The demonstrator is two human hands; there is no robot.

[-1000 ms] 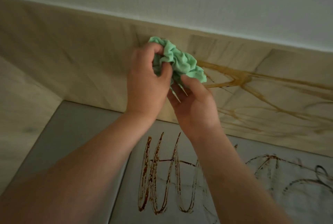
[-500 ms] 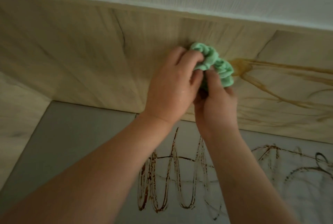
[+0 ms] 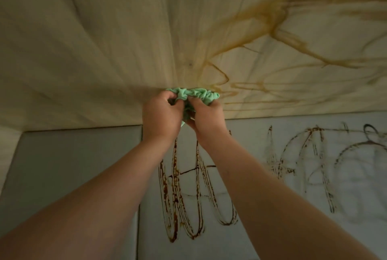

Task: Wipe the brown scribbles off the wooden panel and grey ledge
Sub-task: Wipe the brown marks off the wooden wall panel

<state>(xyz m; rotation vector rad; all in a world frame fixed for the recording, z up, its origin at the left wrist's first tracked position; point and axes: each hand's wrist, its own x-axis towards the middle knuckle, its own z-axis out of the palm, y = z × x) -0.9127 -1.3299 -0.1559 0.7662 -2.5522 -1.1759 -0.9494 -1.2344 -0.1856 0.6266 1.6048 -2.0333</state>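
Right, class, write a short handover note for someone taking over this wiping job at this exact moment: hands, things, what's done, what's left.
Left hand: grips the bunched green cloth from the left.
Right hand: grips the same cloth from the right.
Cloth: held against the wooden panel, low down, just above the grey ledge.
Done: the panel left of the cloth shows no brown marks.
Left: smeared panel scribbles up and right of the cloth; all the ledge scribbles.
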